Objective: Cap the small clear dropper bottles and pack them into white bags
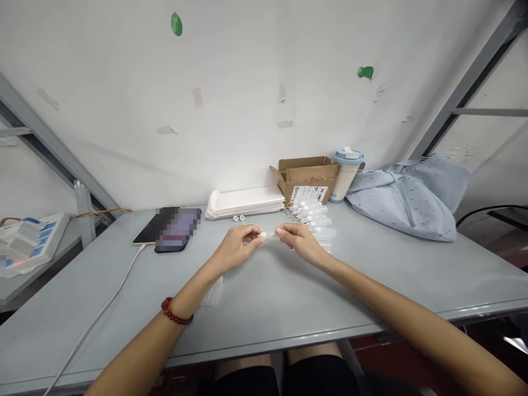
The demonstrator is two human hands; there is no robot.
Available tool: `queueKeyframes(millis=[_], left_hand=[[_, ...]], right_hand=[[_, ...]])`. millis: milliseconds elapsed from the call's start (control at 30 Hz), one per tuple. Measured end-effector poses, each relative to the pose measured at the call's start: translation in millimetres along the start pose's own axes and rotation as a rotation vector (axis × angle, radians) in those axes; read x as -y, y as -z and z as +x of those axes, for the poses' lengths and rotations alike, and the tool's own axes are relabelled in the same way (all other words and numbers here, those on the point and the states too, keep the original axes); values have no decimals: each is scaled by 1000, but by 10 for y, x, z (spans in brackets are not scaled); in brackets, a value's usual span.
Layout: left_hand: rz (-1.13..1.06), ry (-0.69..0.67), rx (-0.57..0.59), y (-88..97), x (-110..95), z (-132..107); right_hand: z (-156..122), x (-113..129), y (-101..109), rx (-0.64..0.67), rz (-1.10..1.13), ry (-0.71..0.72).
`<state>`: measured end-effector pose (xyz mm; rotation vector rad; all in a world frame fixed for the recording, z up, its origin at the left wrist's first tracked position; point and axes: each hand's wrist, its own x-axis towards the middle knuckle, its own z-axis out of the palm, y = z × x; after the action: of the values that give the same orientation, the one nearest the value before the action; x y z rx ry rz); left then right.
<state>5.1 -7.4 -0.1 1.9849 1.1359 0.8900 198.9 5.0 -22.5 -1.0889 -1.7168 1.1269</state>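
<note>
My left hand (239, 246) and my right hand (297, 240) meet above the middle of the grey table (264, 308). Both pinch a small clear plastic piece with a white end (268, 235) between their fingertips. A red bead bracelet (175, 313) circles my left wrist. Just behind my right hand lies a row of several small clear bottles with white caps (313, 217). Two tiny white caps (238, 218) rest on the table beyond my left hand. Some clear plastic pieces (213, 294) lie under my left forearm.
A stack of white trays (245, 202), an open cardboard box (308, 179) and a lidded cup (345, 175) stand at the back by the wall. A light blue cloth bag (408, 201) lies right. Two phones (169, 228) with a white cable (103, 313) lie left.
</note>
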Motion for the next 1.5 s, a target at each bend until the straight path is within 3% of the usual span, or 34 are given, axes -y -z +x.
queueKeyframes(millis=[133,333,467,700,900,1067,1200,1367,1500], left_hand=[[-62,62,38,24,4,21],[-179,226,188,22,38,44],[-206,242,153,-6,39,34],[-53,82,30,-43,-47,-12],[254,-158,-82,-66,-11,-31],[319,-204,-84,-63,34,-17],[272,-145,-53,1,113,37],[412,-75,-110,172,472,158],[516,-108,-149,281,792,247]], right_hand=[[-31,30,-13,-25,-42,62],[-84,61,-71,-76,-256,279],[-78,69,-65,-81,-271,290],[-75,132,-25,-32,-221,161],[-43,91,-27,41,31,3],[-41,86,-35,67,71,-32],[14,85,52,-75,-192,127],[226,-43,445,-368,-436,287],[393,-206,789,-585,-613,249]])
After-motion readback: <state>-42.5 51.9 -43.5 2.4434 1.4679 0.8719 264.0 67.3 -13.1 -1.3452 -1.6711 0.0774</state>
